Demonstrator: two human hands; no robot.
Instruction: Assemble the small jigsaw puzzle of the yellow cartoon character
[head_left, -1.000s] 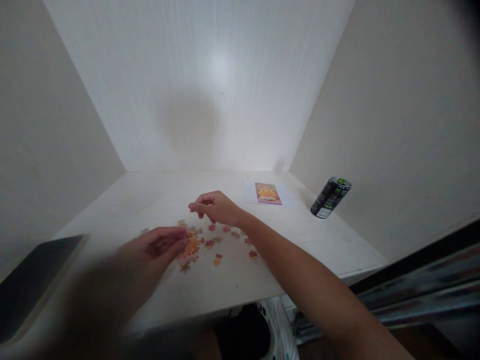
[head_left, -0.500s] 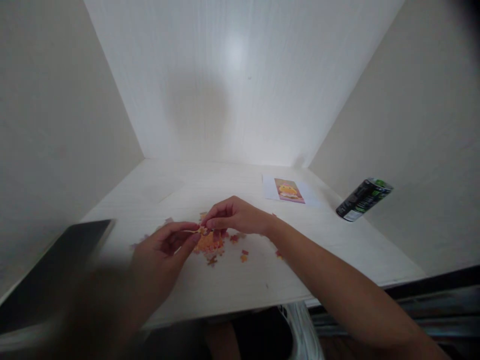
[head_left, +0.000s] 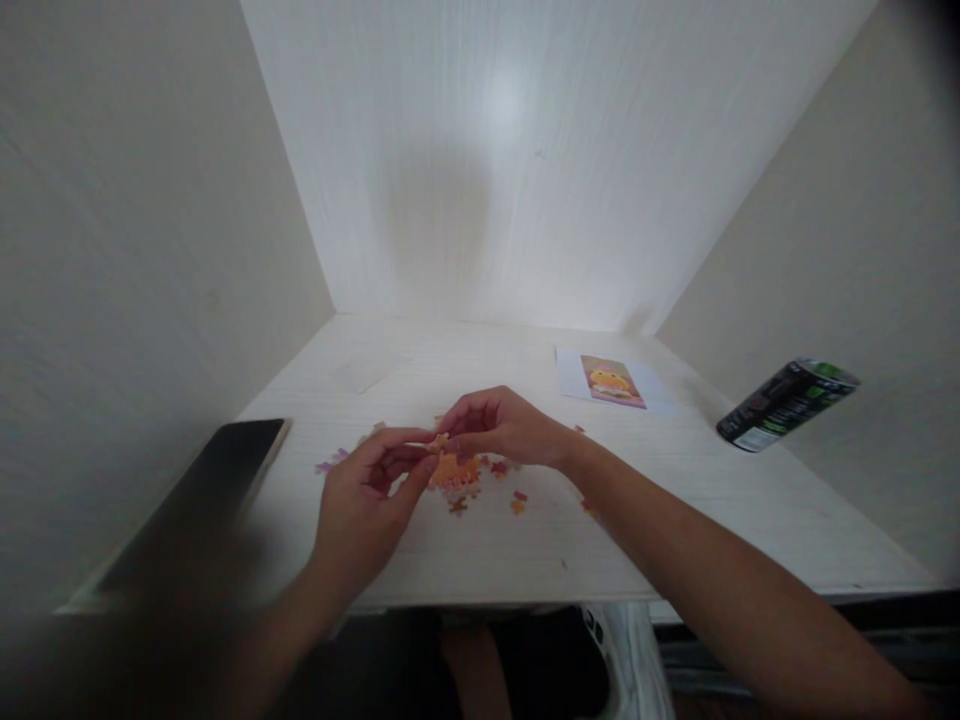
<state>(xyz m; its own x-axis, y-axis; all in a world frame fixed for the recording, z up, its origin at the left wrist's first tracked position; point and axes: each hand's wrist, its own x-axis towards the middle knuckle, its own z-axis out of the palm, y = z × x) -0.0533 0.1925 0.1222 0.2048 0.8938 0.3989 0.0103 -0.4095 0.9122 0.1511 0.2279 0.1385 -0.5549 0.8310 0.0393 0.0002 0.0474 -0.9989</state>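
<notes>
At frame centre, both the left hand (head_left: 371, 500) and right hand (head_left: 504, 428) pinch one puzzle piece (head_left: 439, 441) above the small joined orange patch (head_left: 452, 470), loose pieces (head_left: 516, 499) mostly unjoined.

home | white desk (head_left: 675, 520) in wall nook | drink can (head_left: 787, 405) | puzzle pieces (head_left: 457, 475)

one can (head_left: 787, 404), one picture card (head_left: 616, 382), one tablet (head_left: 199, 500)

Left hand (head_left: 367, 505): raised from lower left, palm turned inward, thumb and forefinger pinched together at the tips. Right hand (head_left: 506, 428): forearm extended from lower right, fingers curled downward, tips met with those of the left hand.
</notes>
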